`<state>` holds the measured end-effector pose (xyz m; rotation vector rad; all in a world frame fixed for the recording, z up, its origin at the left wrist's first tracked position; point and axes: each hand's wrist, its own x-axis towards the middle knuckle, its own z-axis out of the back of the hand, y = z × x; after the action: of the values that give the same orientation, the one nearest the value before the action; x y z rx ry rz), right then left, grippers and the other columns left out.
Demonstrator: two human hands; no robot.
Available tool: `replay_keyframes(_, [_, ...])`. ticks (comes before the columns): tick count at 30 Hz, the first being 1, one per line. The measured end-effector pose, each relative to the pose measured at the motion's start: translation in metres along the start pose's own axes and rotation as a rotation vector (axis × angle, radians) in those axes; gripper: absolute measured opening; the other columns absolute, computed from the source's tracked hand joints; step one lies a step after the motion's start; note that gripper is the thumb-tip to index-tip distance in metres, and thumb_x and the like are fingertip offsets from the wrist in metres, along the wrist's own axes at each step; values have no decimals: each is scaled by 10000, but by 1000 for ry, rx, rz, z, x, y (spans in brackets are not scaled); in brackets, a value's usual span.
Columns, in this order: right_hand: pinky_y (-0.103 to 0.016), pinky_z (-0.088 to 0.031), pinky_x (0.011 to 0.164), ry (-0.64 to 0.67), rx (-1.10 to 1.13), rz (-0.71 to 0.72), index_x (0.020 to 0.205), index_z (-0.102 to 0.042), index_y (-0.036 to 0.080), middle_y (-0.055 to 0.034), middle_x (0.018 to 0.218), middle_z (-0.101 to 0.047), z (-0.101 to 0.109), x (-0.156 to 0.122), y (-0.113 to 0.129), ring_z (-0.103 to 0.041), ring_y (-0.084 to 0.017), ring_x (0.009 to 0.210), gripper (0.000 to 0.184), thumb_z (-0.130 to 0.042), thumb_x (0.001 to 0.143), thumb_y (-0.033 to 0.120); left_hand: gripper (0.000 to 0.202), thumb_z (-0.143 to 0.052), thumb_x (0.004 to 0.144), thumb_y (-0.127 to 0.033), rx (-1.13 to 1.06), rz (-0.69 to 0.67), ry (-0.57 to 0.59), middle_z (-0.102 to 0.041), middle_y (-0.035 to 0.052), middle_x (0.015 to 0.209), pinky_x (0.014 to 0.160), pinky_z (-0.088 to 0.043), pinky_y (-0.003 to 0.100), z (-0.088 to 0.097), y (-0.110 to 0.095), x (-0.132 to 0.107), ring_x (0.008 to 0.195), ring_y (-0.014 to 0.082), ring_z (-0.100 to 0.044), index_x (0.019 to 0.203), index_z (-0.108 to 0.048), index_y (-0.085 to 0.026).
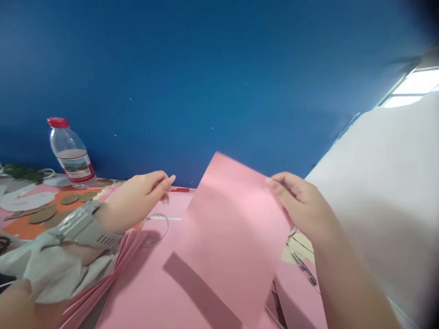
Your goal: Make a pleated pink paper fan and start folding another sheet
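Observation:
A sheet of pink paper [236, 214] is raised at a tilt above the work surface. My right hand [298, 201] pinches its upper right edge between thumb and fingers. To the left of the sheet, my left hand [154, 189] hovers with loosely bent fingers slightly apart, nothing seen in it. More pink paper [144, 283] lies flat beneath, and the raised sheet casts a dark strip of shadow on it. Pleated pink paper [126, 256] sits under my left wrist. Near that wrist is a thin pale cord loop [167, 228].
A plastic bottle with a red cap [73, 157] stands at the left by the blue wall [219, 82]. Brown cardboard pieces [43, 214] lie on orange paper [17, 227]. A pen [302, 265] rests at right, beside a large white sheet or panel [387, 183].

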<state>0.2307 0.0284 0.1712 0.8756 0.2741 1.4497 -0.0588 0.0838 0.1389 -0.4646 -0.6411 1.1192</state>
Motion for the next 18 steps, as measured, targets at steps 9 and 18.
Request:
replay_keyframes(9, [-230, -457, 509, 560, 175, 26, 1306, -458, 275, 46, 643, -641, -8, -10, 11, -607, -127, 536, 488, -548, 880, 494, 450, -596, 874, -421, -473, -471, 432, -501, 4, 1418, 1108, -360, 321, -6, -31, -19, 1323, 214, -435, 1302, -523, -304])
replay_keyframes(18, [-229, -473, 549, 647, 304, -61, 1280, -490, 254, 85, 533, -503, 6, -9, 9, -495, -91, 464, 490, -614, 849, 451, 511, -752, 709, -428, -265, -322, 457, -611, 17, 1270, 938, -503, 339, -11, -23, -20, 1124, 240, -591, 1186, -612, -310])
